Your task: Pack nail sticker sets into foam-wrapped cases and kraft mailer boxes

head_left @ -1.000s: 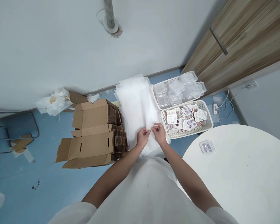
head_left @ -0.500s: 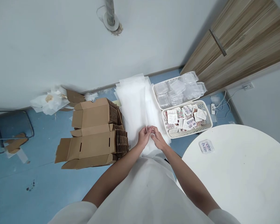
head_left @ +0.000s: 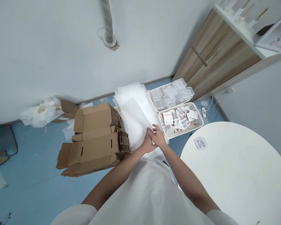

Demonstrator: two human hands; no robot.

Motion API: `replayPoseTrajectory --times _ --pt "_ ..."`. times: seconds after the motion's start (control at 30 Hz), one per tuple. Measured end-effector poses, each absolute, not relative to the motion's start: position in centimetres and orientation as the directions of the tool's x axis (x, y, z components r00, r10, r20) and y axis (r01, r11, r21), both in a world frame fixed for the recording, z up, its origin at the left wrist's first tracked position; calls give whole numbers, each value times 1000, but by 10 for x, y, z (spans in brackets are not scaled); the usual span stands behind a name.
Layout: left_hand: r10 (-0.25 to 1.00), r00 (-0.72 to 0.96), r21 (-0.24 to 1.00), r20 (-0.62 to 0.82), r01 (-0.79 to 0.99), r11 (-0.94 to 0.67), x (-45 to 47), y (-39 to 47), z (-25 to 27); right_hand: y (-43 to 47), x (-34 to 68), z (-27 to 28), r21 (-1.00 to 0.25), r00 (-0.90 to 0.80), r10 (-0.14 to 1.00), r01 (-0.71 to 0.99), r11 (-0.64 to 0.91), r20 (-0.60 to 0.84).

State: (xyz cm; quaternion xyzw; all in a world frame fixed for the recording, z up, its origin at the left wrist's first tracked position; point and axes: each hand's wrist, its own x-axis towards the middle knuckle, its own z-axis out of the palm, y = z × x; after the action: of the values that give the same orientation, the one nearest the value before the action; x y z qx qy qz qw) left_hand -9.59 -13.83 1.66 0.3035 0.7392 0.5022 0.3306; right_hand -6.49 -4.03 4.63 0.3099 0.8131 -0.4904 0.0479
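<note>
My left hand [head_left: 147,142] and my right hand [head_left: 159,137] meet over a stack of thin white packing sheets [head_left: 129,91]. Between my closed fingers is the near end of one translucent white packing sheet [head_left: 136,115], whose long edge runs up and left from my fingertips. My right thumb and fingers overlap the left fingertips, so the exact grip is partly hidden. Right of the stack stands a white basket [head_left: 177,134] of carded press-on nail sets [head_left: 184,123]. Behind it, another white basket [head_left: 152,99] holds clear plastic cases [head_left: 170,92].
Flattened brown cardboard boxes [head_left: 96,147] are piled on the left. A round white table [head_left: 234,175] at right carries one clear case of nails [head_left: 201,143]. Wooden cabinet [head_left: 215,53], power strip with cables [head_left: 204,112] and scrap packaging [head_left: 43,111] lie further off.
My hands have come closer together and overlap more at the sheet. The held sheet now slants up to the left instead of straight up. The camera view has shifted, showing a shelf top right.
</note>
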Motion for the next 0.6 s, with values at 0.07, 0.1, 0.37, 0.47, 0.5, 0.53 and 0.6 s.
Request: replayPoseTrajectory --times 0.07,0.1,0.37,0.47,0.5,0.53,0.6 --pt "831 -530 919 -168 220 327 -91 -147 22 -35 -65 50 -724 -776 514 584 367 -365" --pt "846 -507 912 -165 248 327 -88 -152 25 -32 -63 52 -707 -779 520 584 398 -351" --pt "791 -571 884 -220 225 408 -65 -187 28 -21 -21 69 -684 -804 562 522 510 -195" --pt "730 -615 861 -297 158 484 -58 -192 25 -26 4 75 -750 -748 644 516 415 -159" --pt "716 -619 855 -324 132 501 -56 -192 24 -28 13 78 -768 -723 676 509 388 -138" --pt "707 -616 852 -346 109 512 -54 -191 23 -30 22 79 -786 -696 708 501 361 -119" --pt "707 -600 852 -375 77 517 -49 -188 20 -34 39 82 -823 -628 772 485 296 -93"
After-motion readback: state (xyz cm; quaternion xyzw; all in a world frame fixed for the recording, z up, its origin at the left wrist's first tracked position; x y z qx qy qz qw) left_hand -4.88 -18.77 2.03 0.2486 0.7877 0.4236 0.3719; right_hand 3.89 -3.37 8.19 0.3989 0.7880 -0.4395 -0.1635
